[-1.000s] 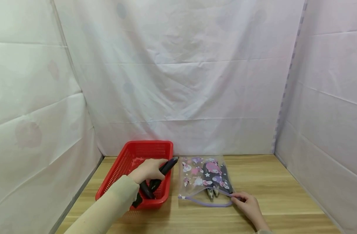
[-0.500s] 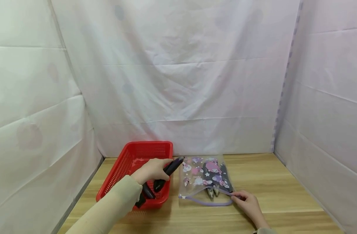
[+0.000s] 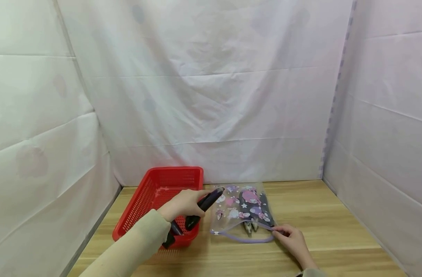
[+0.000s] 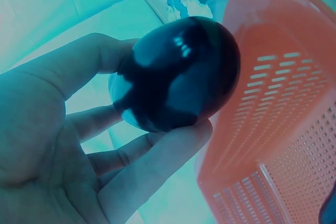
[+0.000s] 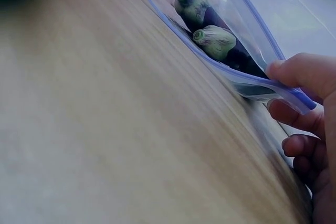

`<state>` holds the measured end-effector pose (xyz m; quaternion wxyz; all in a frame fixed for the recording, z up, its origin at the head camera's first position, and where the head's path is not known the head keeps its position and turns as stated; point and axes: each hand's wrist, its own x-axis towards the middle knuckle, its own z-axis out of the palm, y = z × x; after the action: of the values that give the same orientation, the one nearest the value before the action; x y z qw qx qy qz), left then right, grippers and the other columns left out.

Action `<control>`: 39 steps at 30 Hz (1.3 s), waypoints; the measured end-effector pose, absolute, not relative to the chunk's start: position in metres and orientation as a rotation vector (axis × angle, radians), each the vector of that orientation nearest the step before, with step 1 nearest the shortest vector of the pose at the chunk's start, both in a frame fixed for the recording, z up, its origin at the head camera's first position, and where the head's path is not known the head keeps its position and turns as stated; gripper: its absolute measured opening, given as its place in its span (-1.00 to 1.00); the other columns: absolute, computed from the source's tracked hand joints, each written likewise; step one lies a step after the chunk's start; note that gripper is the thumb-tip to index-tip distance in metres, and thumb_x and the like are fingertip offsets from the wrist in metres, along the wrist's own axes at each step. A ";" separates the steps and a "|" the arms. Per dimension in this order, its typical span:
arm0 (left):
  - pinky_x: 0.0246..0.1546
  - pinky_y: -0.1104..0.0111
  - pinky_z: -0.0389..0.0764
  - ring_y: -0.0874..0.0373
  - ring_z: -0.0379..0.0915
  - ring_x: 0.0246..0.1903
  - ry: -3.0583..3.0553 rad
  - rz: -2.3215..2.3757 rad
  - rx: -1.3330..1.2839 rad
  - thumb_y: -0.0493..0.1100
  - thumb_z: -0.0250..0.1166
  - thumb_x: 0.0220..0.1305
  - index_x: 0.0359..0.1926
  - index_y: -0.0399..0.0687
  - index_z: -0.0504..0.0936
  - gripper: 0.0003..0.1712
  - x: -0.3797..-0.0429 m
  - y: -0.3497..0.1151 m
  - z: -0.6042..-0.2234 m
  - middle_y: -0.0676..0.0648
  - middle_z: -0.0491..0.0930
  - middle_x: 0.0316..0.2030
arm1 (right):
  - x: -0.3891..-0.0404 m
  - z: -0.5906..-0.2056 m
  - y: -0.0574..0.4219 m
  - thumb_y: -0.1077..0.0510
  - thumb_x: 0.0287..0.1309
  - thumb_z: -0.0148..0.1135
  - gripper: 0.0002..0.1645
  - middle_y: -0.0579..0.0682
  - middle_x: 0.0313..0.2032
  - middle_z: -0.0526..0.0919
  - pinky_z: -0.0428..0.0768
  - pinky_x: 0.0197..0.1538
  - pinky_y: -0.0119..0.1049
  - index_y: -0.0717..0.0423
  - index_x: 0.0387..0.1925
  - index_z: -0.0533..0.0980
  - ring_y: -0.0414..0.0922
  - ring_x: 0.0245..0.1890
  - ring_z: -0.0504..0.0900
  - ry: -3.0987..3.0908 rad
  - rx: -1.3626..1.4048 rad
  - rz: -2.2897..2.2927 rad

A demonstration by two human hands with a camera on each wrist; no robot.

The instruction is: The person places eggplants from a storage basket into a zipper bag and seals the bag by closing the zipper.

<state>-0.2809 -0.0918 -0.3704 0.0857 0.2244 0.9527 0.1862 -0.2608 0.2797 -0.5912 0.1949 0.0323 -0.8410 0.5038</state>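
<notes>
My left hand grips a long dark eggplant around its middle, tilted over the right rim of the red basket. In the left wrist view its glossy rounded end faces the camera, thumb on one side and fingers on the other. To the right lies a clear zip bag with cartoon prints and a purple zip edge, its mouth gaping toward me. My right hand pinches the right corner of that mouth. Two eggplants lie inside, green stem ends toward the opening.
Another eggplant lies in the front of the basket, partly hidden by my left hand and sleeve. A white slider sits at the left end of the bag's zip. White cloth walls stand behind and beside the wooden table.
My left hand has moved a little to the right with the eggplant, from over the basket to across its right rim and toward the bag. The right hand keeps its pinch on the corner.
</notes>
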 end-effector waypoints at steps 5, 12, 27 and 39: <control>-0.44 0.32 0.54 0.15 0.44 -0.38 2.841 0.529 0.704 -0.11 0.45 -0.05 0.33 0.16 0.43 -0.18 -0.278 -0.085 -0.372 0.03 0.55 -0.24 | -0.262 -0.592 0.280 0.30 -0.12 0.49 -0.87 -0.18 -0.51 0.59 0.42 -0.44 -0.39 0.08 -0.43 0.71 -0.31 -0.53 0.43 -2.341 0.102 1.411; -0.36 0.29 0.54 0.16 0.43 -0.35 2.834 0.500 0.744 -0.09 0.46 -0.04 0.34 0.13 0.43 -0.17 -0.274 -0.072 -0.374 -0.05 0.60 -0.06 | -0.262 -0.595 0.282 0.31 -0.14 0.49 -0.86 -0.19 -0.51 0.62 0.44 -0.42 -0.40 0.08 -0.44 0.71 -0.32 -0.52 0.45 -2.322 0.102 1.408; -0.42 0.35 0.50 0.21 0.43 -0.40 2.803 0.462 0.815 -0.07 0.47 -0.08 0.35 0.20 0.42 -0.13 -0.264 -0.055 -0.385 0.02 0.61 -0.16 | -0.260 -0.590 0.285 0.26 -0.08 0.49 -0.88 -0.15 -0.47 0.63 0.44 -0.41 -0.40 0.07 -0.41 0.72 -0.30 -0.50 0.45 -2.351 0.081 1.427; -0.59 0.41 0.52 0.23 0.45 -0.48 2.743 0.485 0.842 -0.04 0.49 -0.04 0.37 0.35 0.36 -0.10 -0.254 -0.046 -0.391 0.00 0.60 -0.16 | -0.259 -0.591 0.284 0.28 -0.10 0.49 -0.88 -0.11 -0.46 0.65 0.44 -0.43 -0.39 0.08 -0.42 0.72 -0.30 -0.51 0.45 -2.348 0.107 1.437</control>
<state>-0.2542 -0.0461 -0.3909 0.1155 0.2873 0.9363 0.1657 -0.2594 0.2836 -0.5907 0.1920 0.0383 -0.8364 0.5120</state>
